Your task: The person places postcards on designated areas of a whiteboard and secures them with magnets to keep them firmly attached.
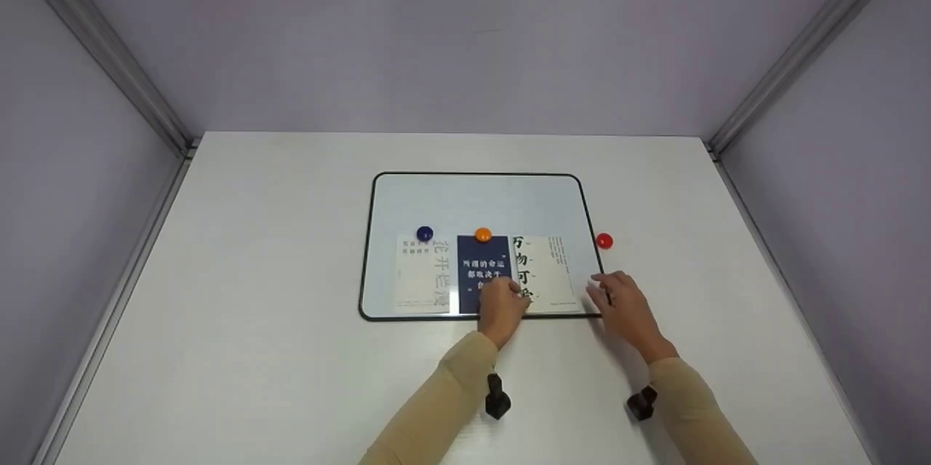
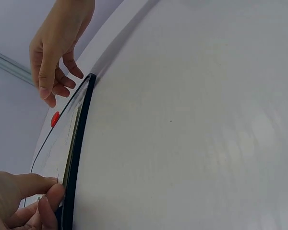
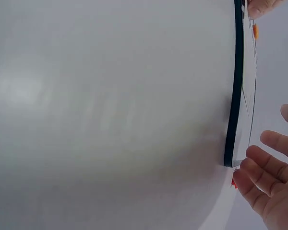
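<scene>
A whiteboard (image 1: 473, 203) with a black frame lies on the table. Along its front half lie three cards: a white one with grey characters (image 1: 411, 276), a dark blue one (image 1: 469, 254), and a white one with bold black characters (image 1: 549, 276). My left hand (image 1: 502, 308) covers the blue card's lower part and pinches the left edge of the black-lettered card; in the left wrist view its thumb and finger (image 2: 36, 184) meet there. At the board's right edge, my right hand (image 1: 627, 308) has loosely spread fingers (image 3: 266, 165) and holds nothing visible.
A dark blue round magnet (image 1: 425, 233) sits at the top of the left card, and an orange one (image 1: 483, 234) at the top of the blue card. Just outside the board's right edge is a red magnet (image 1: 604, 240). Walls (image 1: 451, 50) enclose the table's back and sides.
</scene>
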`<state>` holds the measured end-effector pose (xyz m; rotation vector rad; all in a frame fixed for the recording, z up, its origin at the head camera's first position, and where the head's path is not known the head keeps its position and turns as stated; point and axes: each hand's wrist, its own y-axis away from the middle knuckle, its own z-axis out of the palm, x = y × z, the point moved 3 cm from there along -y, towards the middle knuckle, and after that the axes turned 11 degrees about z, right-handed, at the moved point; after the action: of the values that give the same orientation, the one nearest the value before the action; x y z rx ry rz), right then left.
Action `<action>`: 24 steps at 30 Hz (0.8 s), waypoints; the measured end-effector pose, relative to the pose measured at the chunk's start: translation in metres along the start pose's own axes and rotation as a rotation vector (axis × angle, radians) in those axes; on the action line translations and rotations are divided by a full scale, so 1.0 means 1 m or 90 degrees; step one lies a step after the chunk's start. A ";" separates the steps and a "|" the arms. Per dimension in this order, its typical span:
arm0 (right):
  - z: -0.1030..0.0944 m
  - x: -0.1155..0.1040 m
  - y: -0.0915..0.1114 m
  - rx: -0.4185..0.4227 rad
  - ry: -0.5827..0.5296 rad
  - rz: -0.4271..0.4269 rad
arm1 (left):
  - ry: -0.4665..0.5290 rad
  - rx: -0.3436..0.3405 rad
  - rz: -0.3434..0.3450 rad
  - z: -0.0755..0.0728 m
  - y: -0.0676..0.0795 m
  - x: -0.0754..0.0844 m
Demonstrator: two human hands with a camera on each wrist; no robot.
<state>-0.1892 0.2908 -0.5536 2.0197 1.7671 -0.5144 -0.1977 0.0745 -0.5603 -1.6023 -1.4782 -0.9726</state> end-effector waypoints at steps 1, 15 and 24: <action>0.000 0.000 0.000 0.000 -0.002 -0.001 | 0.000 0.000 -0.002 0.001 0.000 -0.001; -0.002 0.009 -0.010 0.004 -0.026 0.006 | -0.073 -0.019 0.106 -0.003 0.007 0.006; -0.003 0.017 -0.022 0.005 -0.064 0.045 | -0.351 -0.072 0.390 -0.004 0.019 0.020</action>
<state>-0.2089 0.3093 -0.5608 2.0178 1.6320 -0.5908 -0.1780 0.0784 -0.5407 -2.3389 -1.1324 -0.2749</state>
